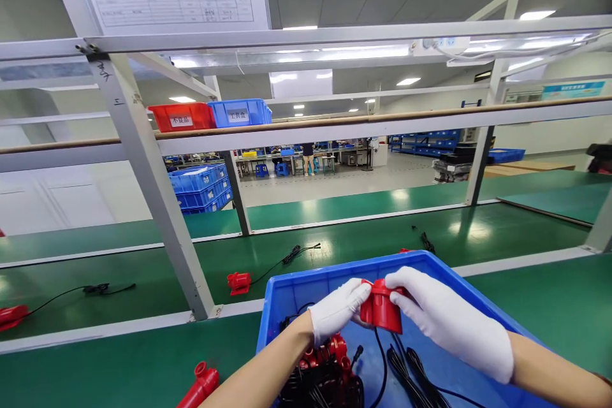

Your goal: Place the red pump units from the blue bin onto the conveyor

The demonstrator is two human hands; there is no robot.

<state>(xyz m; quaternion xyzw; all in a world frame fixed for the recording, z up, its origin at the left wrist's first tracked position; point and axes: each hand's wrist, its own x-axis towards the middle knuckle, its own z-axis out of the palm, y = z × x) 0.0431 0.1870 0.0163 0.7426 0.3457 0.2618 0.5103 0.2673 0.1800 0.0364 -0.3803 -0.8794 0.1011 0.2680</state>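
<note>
— Red plastic, that part (381,306) they're holding up over the blue bin (291,293). Both hands are gloved in white, and both are closing on it.

— How are they gripping it?

— The left hand (337,313) is pinching its left edge with fingertips and thumb; the right hand (447,319) is wrapping over the top and right side, wrist bent down. A black cord is hanging from it into the bin.

— Much done, by the look of it?

— Hard to be sure. More red parts with cords (325,366) are lying tangled in the bin under the forearms, so I'm judging plenty is left. One corded unit (239,281) is sitting out on the green belt (363,239), another (12,315) far left, and a red piece (201,386) is lying just beside the bin

— So those out there are finished?

— I'm guessing so, nothing more
</note>
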